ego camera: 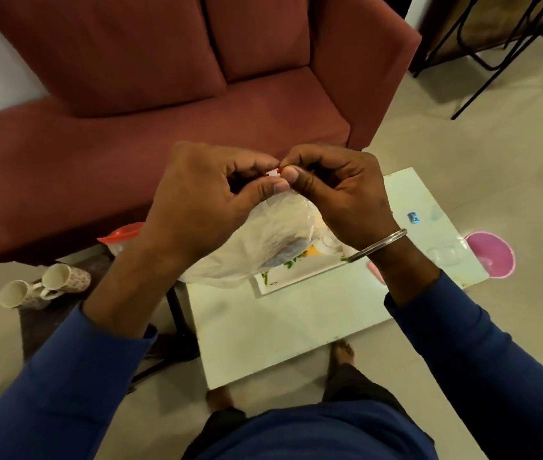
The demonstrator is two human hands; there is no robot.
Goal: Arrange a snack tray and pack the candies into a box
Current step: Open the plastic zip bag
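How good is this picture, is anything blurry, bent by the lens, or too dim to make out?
Head view: dim, warm indoor light; wide-angle bending tilts the sofa and table; mild blur throughout. Both hands, left hand and right hand, pinching the top of the plastic bag, read clearly; the bag's contents are hazy; the small blue item is too small to identify.

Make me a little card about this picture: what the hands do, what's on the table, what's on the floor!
hands: left hand and right hand pinch the top of a clear bag at a small red-and-white bit
under bag: white tray
table: blue candy
table edge: pink bowl
floor: two mugs on their sides
behind: red sofa
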